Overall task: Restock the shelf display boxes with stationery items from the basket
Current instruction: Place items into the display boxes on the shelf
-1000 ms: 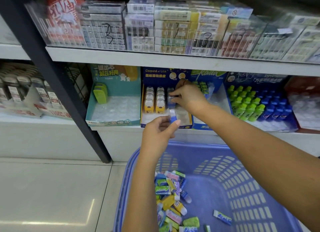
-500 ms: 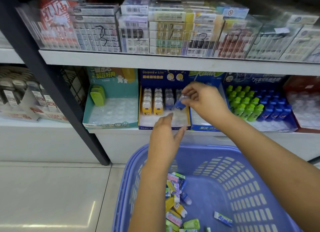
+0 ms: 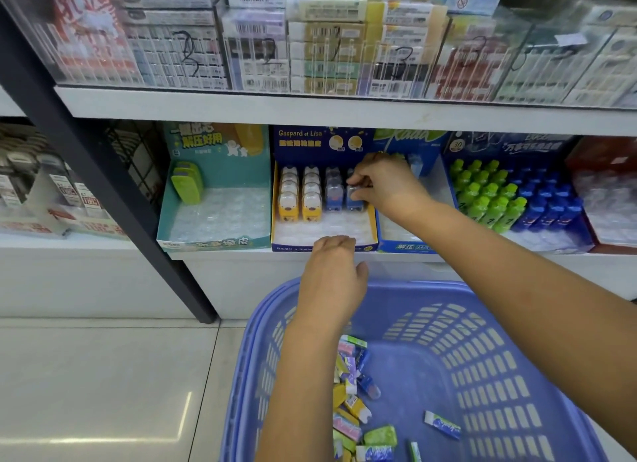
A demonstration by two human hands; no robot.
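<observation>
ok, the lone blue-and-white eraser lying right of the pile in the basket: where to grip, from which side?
Probably pinch the eraser across its two long edges at mid-length, from straight above. It lies flat and slanted on the basket floor, apart from the pile, so both edges are free; the walls hinder a side approach.

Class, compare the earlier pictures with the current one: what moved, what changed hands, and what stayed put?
The left hand gave a small blue item to the right hand and now hangs empty by the front edge of the display box. The right hand carried it into the box and pinches it in the rightmost column. The basket and yellow items stayed put.
</observation>
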